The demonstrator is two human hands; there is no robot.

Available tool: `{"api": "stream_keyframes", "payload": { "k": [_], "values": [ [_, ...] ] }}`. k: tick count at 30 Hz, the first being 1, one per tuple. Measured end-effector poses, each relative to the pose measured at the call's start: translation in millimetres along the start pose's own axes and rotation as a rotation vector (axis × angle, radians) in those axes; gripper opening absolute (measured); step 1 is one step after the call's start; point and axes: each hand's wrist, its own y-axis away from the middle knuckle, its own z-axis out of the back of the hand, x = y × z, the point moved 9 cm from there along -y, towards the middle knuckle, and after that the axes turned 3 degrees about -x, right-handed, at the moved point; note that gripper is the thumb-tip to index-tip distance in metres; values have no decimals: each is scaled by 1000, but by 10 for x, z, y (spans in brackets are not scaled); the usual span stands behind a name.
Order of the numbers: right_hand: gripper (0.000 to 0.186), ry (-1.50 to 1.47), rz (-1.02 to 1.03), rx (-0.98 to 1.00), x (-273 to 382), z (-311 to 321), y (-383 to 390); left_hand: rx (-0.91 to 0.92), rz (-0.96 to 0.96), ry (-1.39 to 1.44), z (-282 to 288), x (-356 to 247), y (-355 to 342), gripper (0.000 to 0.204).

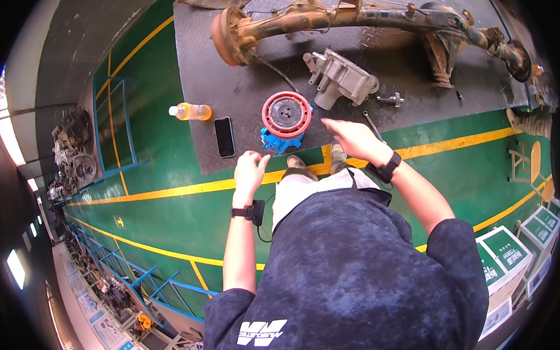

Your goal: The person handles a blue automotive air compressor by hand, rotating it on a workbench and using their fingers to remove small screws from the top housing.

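A blue-bodied machine part [283, 141] with a red, slotted pulley wheel [286, 115] facing up stands near the table's front edge. The dark hub of the wheel is in plain sight; much of the blue body lies hidden beneath it. My left hand [250, 173] is off its lower left side, fingers loosely bent and thumb apart, with nothing visible in it. To the right of the wheel, my right hand [358, 141] is open, fingers stretched toward the part and apart from it. A black phone [225, 137] lies beyond my left hand.
On the dark table [202, 73] are an orange drink bottle [191, 111], a grey metal housing [341, 79], a small gear shaft [391, 100] and a wrench-like tool [372, 126]. A long rusty axle [336, 20] spans the back. A wooden chair [531, 166] stands right.
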Motion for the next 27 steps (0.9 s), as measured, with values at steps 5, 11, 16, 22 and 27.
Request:
{"api": "stream_keyframes", "payload": {
  "k": [5,11,16,22,27],
  "values": [
    [96,-68,138,-86,677,168,-620,-3,61,66,-51,12,-178,69],
    [116,238,86,101,813,-260,-1070,172,33,232,-423,114,-377,114],
    [119,338,78,199,799,-487,-1288,111,-25,331,-525,137,-434,111],
    [123,375,35,330,870,-568,-1437,15,-203,389,-598,254,-583,99],
    [114,370,16,282,921,-528,-1545,16,-232,465,-617,270,-623,99]
  ]
}}
